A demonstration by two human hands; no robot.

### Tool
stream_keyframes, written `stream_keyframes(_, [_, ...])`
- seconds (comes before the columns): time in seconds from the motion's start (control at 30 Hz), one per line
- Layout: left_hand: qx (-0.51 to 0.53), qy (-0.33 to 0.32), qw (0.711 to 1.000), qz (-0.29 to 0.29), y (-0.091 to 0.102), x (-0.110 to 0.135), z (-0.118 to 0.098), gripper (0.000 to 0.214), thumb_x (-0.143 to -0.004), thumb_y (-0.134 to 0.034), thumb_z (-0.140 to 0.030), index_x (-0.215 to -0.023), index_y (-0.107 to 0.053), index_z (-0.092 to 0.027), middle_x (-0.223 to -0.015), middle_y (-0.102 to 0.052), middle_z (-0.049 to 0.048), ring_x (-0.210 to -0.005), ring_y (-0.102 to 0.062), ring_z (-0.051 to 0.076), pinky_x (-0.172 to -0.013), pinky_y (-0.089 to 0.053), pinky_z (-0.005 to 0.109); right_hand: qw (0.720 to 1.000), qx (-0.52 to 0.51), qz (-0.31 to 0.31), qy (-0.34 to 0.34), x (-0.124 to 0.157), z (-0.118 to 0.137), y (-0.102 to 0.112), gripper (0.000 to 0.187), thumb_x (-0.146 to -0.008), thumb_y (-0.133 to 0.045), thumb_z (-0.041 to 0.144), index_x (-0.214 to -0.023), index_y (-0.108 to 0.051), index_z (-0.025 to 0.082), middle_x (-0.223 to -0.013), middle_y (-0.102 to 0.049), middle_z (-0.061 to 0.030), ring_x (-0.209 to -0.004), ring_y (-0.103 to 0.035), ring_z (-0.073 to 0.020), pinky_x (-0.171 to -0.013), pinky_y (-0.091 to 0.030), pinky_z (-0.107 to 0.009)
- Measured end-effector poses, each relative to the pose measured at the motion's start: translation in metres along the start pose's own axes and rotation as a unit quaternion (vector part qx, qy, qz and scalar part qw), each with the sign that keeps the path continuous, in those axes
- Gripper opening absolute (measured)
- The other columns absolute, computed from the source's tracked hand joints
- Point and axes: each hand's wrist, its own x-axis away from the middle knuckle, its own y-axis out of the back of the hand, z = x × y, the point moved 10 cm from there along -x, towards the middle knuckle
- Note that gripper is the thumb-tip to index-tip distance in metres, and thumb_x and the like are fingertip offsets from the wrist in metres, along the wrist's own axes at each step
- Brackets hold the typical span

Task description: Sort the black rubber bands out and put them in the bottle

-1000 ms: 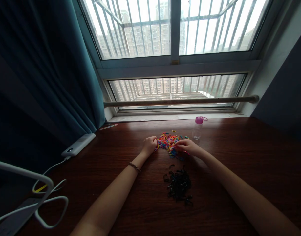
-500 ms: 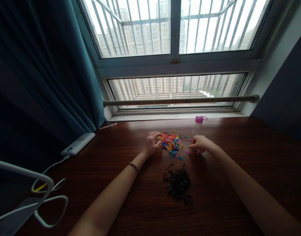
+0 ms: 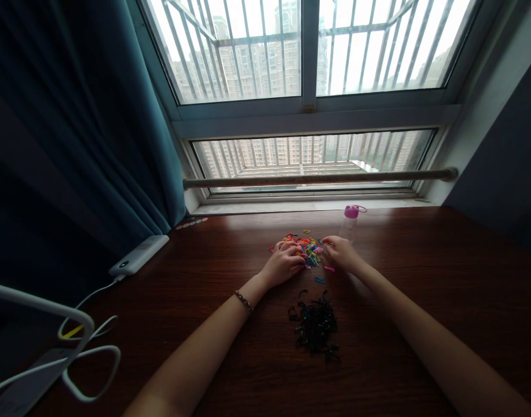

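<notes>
A heap of small, brightly coloured loops (image 3: 311, 255), looking like little elastic hair bands, lies on the dark wooden table. My left hand (image 3: 284, 262) rests over the heap's left and near side, fingers spread and bent across the loops. At the right edge is my right hand (image 3: 338, 252), its fingers drawn together at the loops; what lies between the fingertips is hidden. One pink loop (image 3: 329, 269) and a blue loop (image 3: 319, 280) lie loose in front. Nearer to me sits a pile of small black loops (image 3: 315, 325), untouched by either hand.
A clear bottle with a pink lid (image 3: 351, 212) stands behind my right hand. On the left lie a white power bank (image 3: 139, 255) with a cable and a curved white stand (image 3: 39, 298). A blue curtain (image 3: 130, 116) and a window rail (image 3: 317, 179) border the table.
My right hand has moved left to the coloured heap, and the loops that were under it no longer show there. My left hand has slid right, over the heap.
</notes>
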Motion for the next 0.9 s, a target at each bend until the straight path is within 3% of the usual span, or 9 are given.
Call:
stream_keyframes(0.13, [-0.023,0.057,0.997,-0.044,0.007,0.003,0.022,0.017,-0.076,-0.055,-0.021,-0.088,-0.065,-0.028,-0.11,-0.056,0.0029,-0.113,-0.038,0.023,-0.096,-0.025,0.044,0.999,0.047,0.002,0.015,0.008,-0.008,-0.015,0.033,-0.079,-0.049,0.028,-0.105,-0.058,0.011,-0.115,-0.054,-0.016,-0.111,-0.044,-0.0259,-0.096,-0.032,-0.041])
stream_keyframes(0.23, [0.004,0.087,0.994,-0.068,0.013,0.004,0.031,0.035,-0.074,-0.056,-0.021,-0.109,-0.055,-0.028,-0.116,-0.051,0.005,-0.114,-0.038,0.023,-0.096,-0.029,0.041,0.999,0.015,0.019,0.044,0.014,0.001,-0.027,0.036,-0.081,-0.045,0.031,-0.109,-0.056,0.011,-0.12,-0.051,-0.0154,-0.116,-0.041,-0.0257,-0.099,-0.028,-0.041])
stream_keyframes(0.37, [0.041,0.117,0.988,-0.094,0.011,0.007,0.043,0.058,-0.074,-0.053,-0.022,-0.129,-0.033,-0.02,-0.128,-0.04,0.0109,-0.12,-0.034,0.023,-0.1,-0.028,0.04,0.99,-0.126,0.023,0.065,0.015,0.02,-0.023,0.036,-0.084,-0.038,0.031,-0.112,-0.054,0.015,-0.112,-0.058,-0.0095,-0.104,-0.052,-0.0192,-0.09,-0.04,-0.033])
stream_keyframes(0.53, [0.028,0.19,0.981,-0.039,-0.017,0.014,0.068,0.047,-0.081,-0.043,-0.03,-0.124,-0.036,-0.012,-0.129,-0.04,0.0161,-0.123,-0.031,0.027,-0.101,-0.024,0.048,0.981,-0.189,-0.041,-0.017,0.014,0.011,0.0,0.032,-0.079,-0.044,0.038,-0.092,-0.063,0.015,-0.089,-0.066,-0.0081,-0.08,-0.062,-0.0183,-0.072,-0.048,-0.029])
stream_keyframes(0.6, [0.025,0.197,0.979,-0.038,-0.019,0.015,0.07,0.045,-0.083,-0.04,-0.03,-0.125,-0.035,-0.013,-0.129,-0.039,0.0153,-0.124,-0.029,0.027,-0.101,-0.022,0.049,0.969,-0.233,0.054,-0.054,0.018,0.012,-0.018,0.036,-0.078,-0.044,0.044,-0.079,-0.063,0.013,-0.076,-0.067,-0.0081,-0.065,-0.063,-0.0169,-0.058,-0.049,-0.027])
stream_keyframes(0.67, [0.021,0.197,0.978,-0.064,-0.011,0.014,0.068,0.044,-0.083,-0.039,-0.028,-0.124,-0.035,-0.012,-0.129,-0.039,0.0153,-0.124,-0.028,0.027,-0.101,-0.022,0.048,0.933,-0.284,0.202,-0.087,0.029,0.02,-0.047,0.043,-0.077,-0.043,0.05,-0.071,-0.061,0.012,-0.067,-0.066,-0.0078,-0.053,-0.061,-0.0153,-0.046,-0.046,-0.024])
stream_keyframes(0.73, [0.02,0.184,0.977,-0.108,0.005,0.015,0.06,0.04,-0.083,-0.038,-0.023,-0.121,-0.039,-0.011,-0.126,-0.042,0.0147,-0.122,-0.032,0.025,-0.101,-0.025,0.044,0.908,-0.307,0.263,-0.115,0.038,0.025,-0.062,0.045,-0.075,-0.044,0.053,-0.067,-0.06,0.012,-0.064,-0.065,-0.0076,-0.048,-0.06,-0.0144,-0.041,-0.044,-0.022])
stream_keyframes(0.83, [0.032,0.131,0.98,-0.145,0.025,0.016,0.035,0.03,-0.081,-0.036,-0.016,-0.109,-0.049,-0.015,-0.11,-0.053,0.0107,-0.11,-0.044,0.021,-0.095,-0.034,0.039,0.935,-0.302,0.147,-0.116,0.028,0.018,-0.045,0.043,-0.073,-0.048,0.053,-0.068,-0.062,0.012,-0.068,-0.067,-0.0074,-0.058,-0.063,-0.0153,-0.048,-0.047,-0.022])
stream_keyframes(0.9, [0.047,0.073,0.991,-0.102,0.022,0.015,0.011,0.026,-0.079,-0.037,-0.012,-0.096,-0.056,-0.018,-0.098,-0.057,0.0081,-0.098,-0.05,0.019,-0.089,-0.04,0.035,0.946,-0.305,0.056,-0.093,0.02,0.011,-0.025,0.043,-0.073,-0.047,0.052,-0.073,-0.063,0.013,-0.074,-0.067,-0.0076,-0.067,-0.064,-0.0166,-0.053,-0.049,-0.022])
